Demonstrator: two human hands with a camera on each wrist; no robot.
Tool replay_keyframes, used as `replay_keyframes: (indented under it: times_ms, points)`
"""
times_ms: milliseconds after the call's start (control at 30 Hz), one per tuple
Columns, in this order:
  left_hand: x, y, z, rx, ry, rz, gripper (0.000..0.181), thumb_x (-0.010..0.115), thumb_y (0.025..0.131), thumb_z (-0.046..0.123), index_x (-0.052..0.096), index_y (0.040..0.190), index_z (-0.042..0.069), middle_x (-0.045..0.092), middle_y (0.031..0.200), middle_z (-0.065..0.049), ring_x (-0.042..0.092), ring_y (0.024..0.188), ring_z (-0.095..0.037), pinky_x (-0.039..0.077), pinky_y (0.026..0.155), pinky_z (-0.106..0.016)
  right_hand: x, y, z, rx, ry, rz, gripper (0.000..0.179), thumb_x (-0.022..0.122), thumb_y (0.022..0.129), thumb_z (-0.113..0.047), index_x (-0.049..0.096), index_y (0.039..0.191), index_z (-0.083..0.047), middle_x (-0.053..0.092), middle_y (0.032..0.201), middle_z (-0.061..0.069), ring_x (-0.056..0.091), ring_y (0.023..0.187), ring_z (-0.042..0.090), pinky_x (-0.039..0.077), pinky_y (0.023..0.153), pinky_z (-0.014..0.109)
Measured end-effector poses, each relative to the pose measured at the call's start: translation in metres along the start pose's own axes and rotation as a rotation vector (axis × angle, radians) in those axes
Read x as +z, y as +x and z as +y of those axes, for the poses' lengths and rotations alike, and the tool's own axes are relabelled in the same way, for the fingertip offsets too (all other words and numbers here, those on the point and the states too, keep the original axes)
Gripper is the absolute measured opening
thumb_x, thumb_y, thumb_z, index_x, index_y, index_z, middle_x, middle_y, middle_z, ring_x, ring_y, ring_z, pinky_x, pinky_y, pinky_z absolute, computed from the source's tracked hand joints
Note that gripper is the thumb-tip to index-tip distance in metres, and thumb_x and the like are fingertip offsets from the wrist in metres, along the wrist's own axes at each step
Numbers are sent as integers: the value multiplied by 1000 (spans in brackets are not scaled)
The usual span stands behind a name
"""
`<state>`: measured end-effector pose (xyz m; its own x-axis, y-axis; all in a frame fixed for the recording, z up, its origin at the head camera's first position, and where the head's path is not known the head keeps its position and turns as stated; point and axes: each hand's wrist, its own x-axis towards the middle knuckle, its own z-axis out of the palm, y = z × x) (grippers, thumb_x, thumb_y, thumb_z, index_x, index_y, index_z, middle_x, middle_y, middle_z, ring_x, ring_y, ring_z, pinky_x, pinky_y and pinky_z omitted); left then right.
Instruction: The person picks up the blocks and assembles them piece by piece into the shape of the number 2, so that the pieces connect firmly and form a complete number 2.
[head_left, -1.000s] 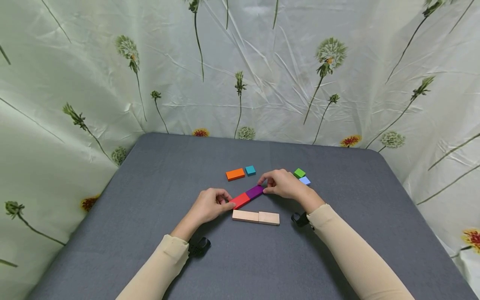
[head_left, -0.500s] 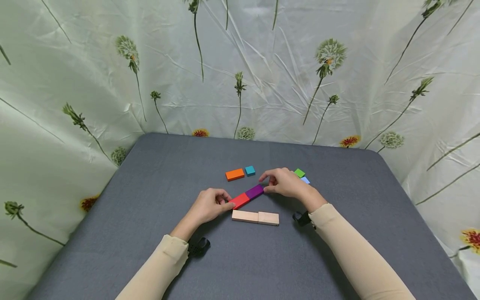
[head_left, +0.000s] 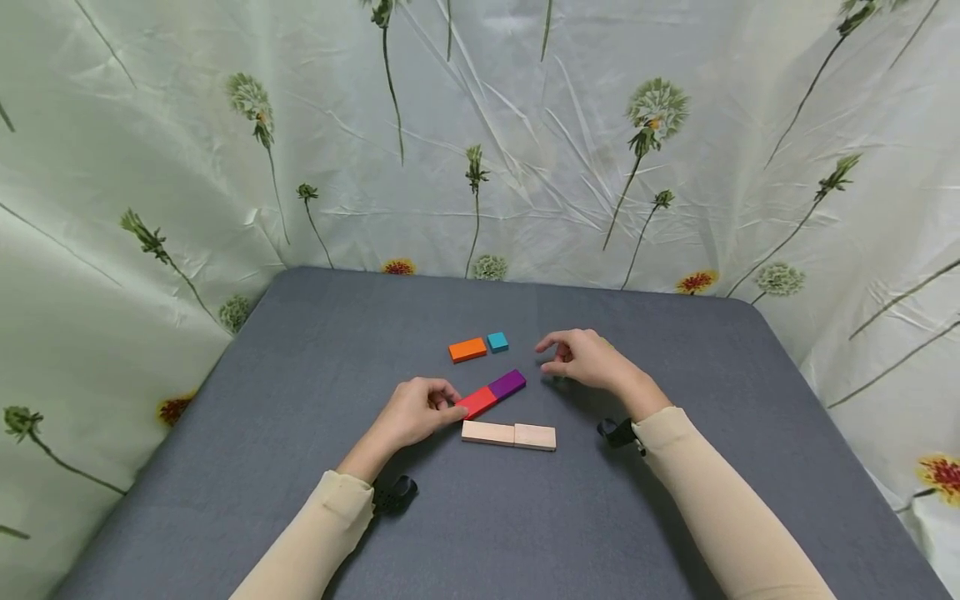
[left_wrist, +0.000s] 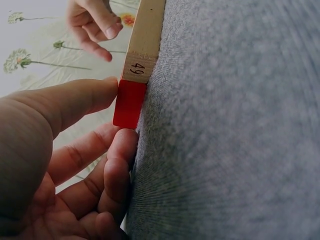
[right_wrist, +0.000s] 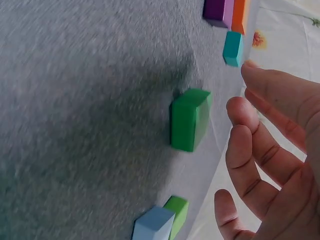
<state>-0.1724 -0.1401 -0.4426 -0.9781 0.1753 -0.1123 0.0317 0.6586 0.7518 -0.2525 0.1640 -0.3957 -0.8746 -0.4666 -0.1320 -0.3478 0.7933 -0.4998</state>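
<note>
A red block [head_left: 477, 402] lies flat on the grey table, end to end with a purple block [head_left: 507, 384], the pair slanting up to the right. My left hand [head_left: 416, 412] pinches the near end of the red one between thumb and fingers. Off the purple end hovers my right hand [head_left: 592, 360], fingers loosely bent and holding nothing. Beneath it, in the right wrist view, stands a dark green block [right_wrist: 190, 120], mostly covered by the hand in the head view. Nearby sit a blue block [right_wrist: 152, 225] and a light green block [right_wrist: 179, 212].
Two plain wooden blocks [head_left: 487, 432] lie end to end just in front of the red one. Behind the coloured pair are an orange block [head_left: 468, 350] and a small teal block [head_left: 497, 342]. A flower-print curtain [head_left: 517, 125] hangs behind the table.
My right hand has let go of the purple block and shifted right and slightly back, now covering the small blocks there in the head view. My left hand stays on the red block.
</note>
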Motion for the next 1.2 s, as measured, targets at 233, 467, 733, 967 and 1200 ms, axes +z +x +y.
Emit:
replay_keyframes:
  times_ms: [233, 467, 733, 967, 1200]
  points:
    - [-2, 1, -1, 11, -8, -11, 16, 87, 91, 26, 78, 98, 14, 61, 74, 1, 50, 65, -14, 37, 60, -26, -6, -8, 15, 22, 31, 24, 35, 76, 101, -21, 72, 133, -7, 67, 84, 3, 55, 67, 14, 46, 66, 31]
    - [-2, 4, -4, 36, -18, -21, 16, 87, 92, 26, 78, 98, 14, 60, 74, 1, 50, 65, -13, 38, 60, -27, -12, -20, 28, 45, 59, 76, 35, 76, 101, -19, 71, 133, -4, 70, 88, 6, 55, 68, 15, 46, 65, 32]
    - [-3, 2, -5, 44, -28, -35, 17, 87, 92, 26, 78, 100, 13, 60, 74, 1, 49, 66, -13, 37, 60, -26, -10, -25, 40, 49, 49, 82, 35, 76, 101, -18, 71, 132, -2, 70, 87, 6, 56, 66, 14, 47, 65, 32]
    - [-2, 1, -5, 40, -23, -29, 18, 87, 92, 25, 78, 101, 12, 60, 75, 1, 49, 67, -14, 37, 60, -26, -4, -26, 43, 59, 55, 71, 37, 78, 100, -21, 71, 132, -3, 67, 85, 4, 54, 67, 14, 45, 65, 32]
    - [0, 1, -6, 38, -31, -32, 18, 87, 92, 25, 78, 102, 12, 60, 76, 1, 50, 67, -14, 37, 60, -26, 4, -26, 40, 81, 26, 86, 39, 81, 98, -26, 73, 128, -3, 61, 76, 0, 50, 65, 12, 41, 62, 28]
